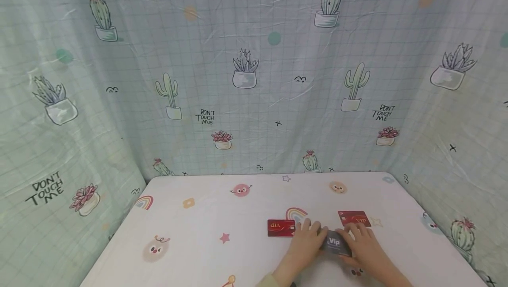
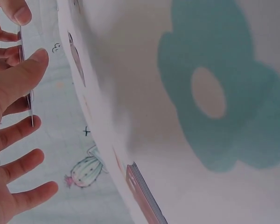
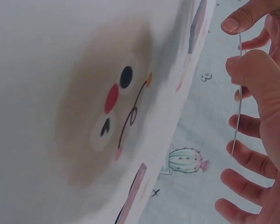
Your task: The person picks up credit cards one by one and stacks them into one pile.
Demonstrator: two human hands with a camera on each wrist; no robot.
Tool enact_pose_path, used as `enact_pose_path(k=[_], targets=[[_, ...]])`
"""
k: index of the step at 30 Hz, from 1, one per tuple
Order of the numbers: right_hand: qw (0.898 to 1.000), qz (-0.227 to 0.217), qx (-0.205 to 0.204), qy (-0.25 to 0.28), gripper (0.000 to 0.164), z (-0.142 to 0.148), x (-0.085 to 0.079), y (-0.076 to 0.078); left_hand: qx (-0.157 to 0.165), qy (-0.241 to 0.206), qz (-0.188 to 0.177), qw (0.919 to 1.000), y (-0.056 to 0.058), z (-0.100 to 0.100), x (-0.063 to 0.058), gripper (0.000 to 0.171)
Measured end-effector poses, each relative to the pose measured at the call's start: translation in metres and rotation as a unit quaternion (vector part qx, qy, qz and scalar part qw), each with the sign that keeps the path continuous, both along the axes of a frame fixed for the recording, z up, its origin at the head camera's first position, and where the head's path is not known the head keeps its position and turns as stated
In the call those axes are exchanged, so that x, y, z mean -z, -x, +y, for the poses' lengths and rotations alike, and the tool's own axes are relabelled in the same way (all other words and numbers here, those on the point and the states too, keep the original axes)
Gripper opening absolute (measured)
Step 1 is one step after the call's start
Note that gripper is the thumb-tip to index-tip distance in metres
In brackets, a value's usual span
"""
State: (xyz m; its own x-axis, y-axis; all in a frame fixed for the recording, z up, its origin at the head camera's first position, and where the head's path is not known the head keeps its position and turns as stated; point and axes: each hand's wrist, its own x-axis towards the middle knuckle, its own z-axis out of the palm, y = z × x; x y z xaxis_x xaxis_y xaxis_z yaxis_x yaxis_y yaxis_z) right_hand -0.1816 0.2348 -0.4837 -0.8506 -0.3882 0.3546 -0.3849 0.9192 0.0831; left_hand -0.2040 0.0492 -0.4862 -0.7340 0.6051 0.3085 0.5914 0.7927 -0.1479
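A dark grey card marked "Vip" [image 1: 334,243] is held up between both hands, above the table. My left hand [image 1: 302,246] pinches its left end between thumb and fingers. At its right end my right hand [image 1: 364,248] grips it the same way. In the left wrist view the card [image 2: 22,51] appears edge-on, and in the right wrist view the card [image 3: 240,100] is a thin, slightly bowed line. One red VIP card [image 1: 279,228] lies beside the left fingertips; another red VIP card [image 1: 354,218] lies beyond the right hand.
The white table cover [image 1: 190,243] bears printed faces, stars and rainbows. A cactus-print curtain [image 1: 262,102] encloses the back and sides. The left wrist view shows layered edges on a card stack [image 2: 142,193] on the table.
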Motion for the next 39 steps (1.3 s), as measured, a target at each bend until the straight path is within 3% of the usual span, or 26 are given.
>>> enact_pose_path(k=[9,29,33,39], targets=[[0.999,0.036,-0.029,0.005,0.060,-0.012,0.001,0.004,-0.018,-0.007,0.007,0.9998,0.000,-0.012,0.003,0.061],[0.993,0.075,-0.086,0.014,0.062,-0.035,0.003,0.016,-0.033,-0.017,0.004,0.9993,-0.001,-0.042,-0.009,0.059],[0.994,0.059,-0.091,0.012,0.062,-0.040,0.001,0.019,-0.036,-0.024,0.001,0.9991,0.000,-0.049,-0.009,0.060],[0.994,0.039,-0.105,0.011,0.060,-0.052,0.000,0.024,-0.038,-0.027,0.024,0.9986,0.002,-0.061,-0.006,0.060]])
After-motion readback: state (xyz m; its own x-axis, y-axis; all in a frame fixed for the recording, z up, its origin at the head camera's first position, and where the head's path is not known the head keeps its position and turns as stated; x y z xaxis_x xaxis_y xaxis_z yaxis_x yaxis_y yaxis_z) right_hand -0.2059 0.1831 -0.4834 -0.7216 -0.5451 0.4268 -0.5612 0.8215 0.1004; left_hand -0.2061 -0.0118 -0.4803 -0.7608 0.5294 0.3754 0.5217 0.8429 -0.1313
